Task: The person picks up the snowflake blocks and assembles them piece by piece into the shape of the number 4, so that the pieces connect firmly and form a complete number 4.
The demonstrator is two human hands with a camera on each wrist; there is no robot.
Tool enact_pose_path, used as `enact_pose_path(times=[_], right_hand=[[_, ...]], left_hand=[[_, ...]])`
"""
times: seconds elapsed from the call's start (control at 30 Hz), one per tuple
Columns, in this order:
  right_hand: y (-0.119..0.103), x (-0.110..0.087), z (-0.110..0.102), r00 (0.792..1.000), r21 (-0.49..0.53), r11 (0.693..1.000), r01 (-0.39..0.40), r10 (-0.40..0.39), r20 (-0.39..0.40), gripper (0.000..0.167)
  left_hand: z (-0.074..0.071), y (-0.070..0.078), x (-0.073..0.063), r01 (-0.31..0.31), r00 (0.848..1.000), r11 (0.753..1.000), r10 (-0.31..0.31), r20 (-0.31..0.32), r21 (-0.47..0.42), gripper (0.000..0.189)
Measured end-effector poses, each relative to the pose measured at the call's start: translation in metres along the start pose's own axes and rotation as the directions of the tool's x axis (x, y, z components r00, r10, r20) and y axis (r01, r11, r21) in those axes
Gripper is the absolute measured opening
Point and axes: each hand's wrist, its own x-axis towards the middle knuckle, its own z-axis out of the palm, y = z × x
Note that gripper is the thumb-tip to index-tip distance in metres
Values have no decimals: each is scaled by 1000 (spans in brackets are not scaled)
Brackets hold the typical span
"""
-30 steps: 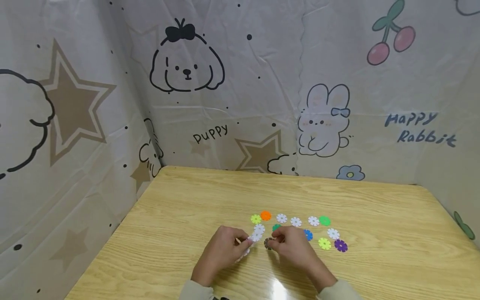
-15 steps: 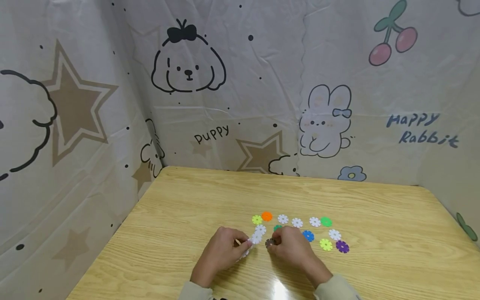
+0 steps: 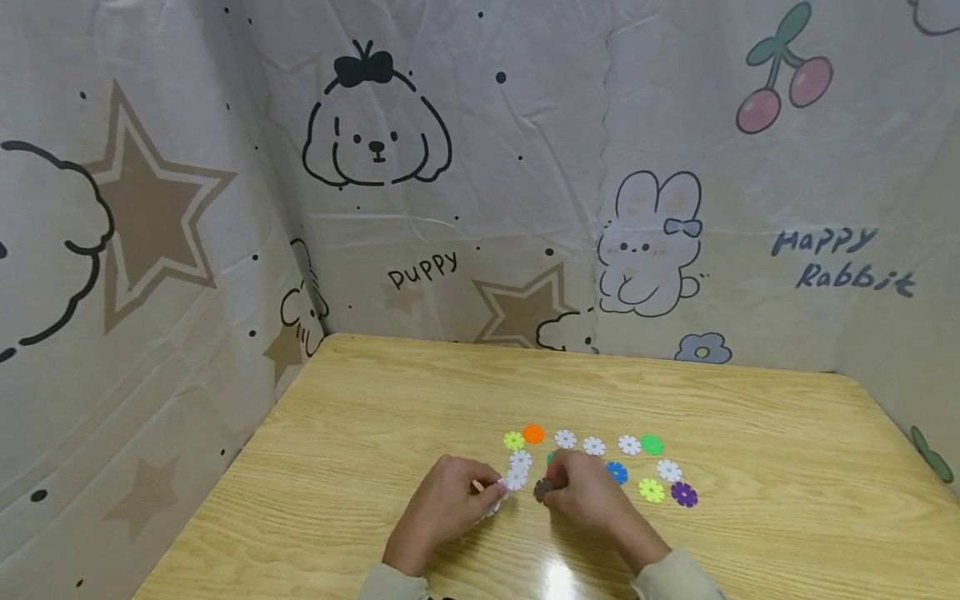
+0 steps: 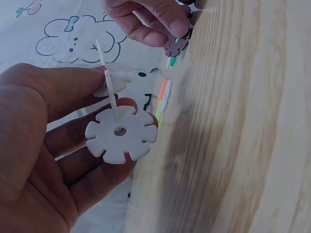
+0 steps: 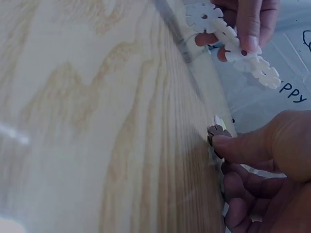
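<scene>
Left hand (image 3: 453,502): angled inward, pinching a white disc chain (image 4: 121,146) raised above the counter (image 3: 300,475).
Right hand (image 3: 592,493): angled inward, thumb and fingers pinching a brown disc (image 3: 541,492).
Hidden: green disc (image 3: 551,457), mostly behind right hand; whether brown disc touches counter, unclear.

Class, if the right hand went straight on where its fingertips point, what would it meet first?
Most likely the joined white discs held in the left hand, beyond the brown disc that the right hand pinches, though relative height is unclear.
</scene>
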Motion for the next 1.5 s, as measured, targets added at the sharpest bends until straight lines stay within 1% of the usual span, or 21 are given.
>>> enact_pose_path(times=[0.1, 0.17, 0.3, 0.43, 0.57, 0.67, 0.87, 1.0, 1.07, 1.2, 1.37, 1.5], right_hand=[[3, -1, -5, 999, 63, 998, -13, 11, 32, 15], [6, -2, -8, 999, 86, 996, -7, 3, 51, 12], [11, -5, -12, 996, 108, 994, 33, -41, 76, 7], [11, -8, -17, 996, 145, 988, 52, -61, 57, 6], [9, -10, -22, 999, 178, 983, 36, -38, 6, 7], [7, -9, -25, 1000, 211, 977, 27, -24, -17, 5], [6, -9, -29, 1000, 323, 946, 23, -27, 7, 6], [4, -11, -31, 999, 377, 926, 33, -43, 16, 6], [3, -12, -31, 999, 390, 920, 41, -52, 16, 6], [4, -12, -31, 998, 388, 920, 52, -63, 15, 7], [5, -13, -31, 998, 381, 923, 53, -64, 16, 9], [4, -14, -30, 999, 369, 928, 52, -52, -9, 9]], left_hand=[[1, 1, 1, 3, 1000, 1000, -3, 7, 5, 8], [1, 1, 1, 5, 1000, 1000, -5, 11, 12, 8], [2, 2, 2, 4, 1000, 1000, -5, 21, 18, 8], [3, 3, 3, -3, 1000, 1000, 2, 29, 24, 9], [5, 4, 4, -4, 999, 999, 3, 35, 34, 9], [7, 5, 5, -5, 999, 999, 3, 44, 40, 9], [8, 8, 8, -23, 998, 999, 21, 52, 38, 10], [9, 10, 9, -19, 998, 999, 17, 57, 29, 10], [10, 10, 9, -15, 998, 1000, 14, 59, 22, 10], [12, 10, 10, -19, 998, 1000, 19, 67, 6, 10], [15, 9, 11, -46, 997, 999, 46, 59, -6, 11], [19, 9, 11, -73, 996, 997, 74, 43, -8, 10]])
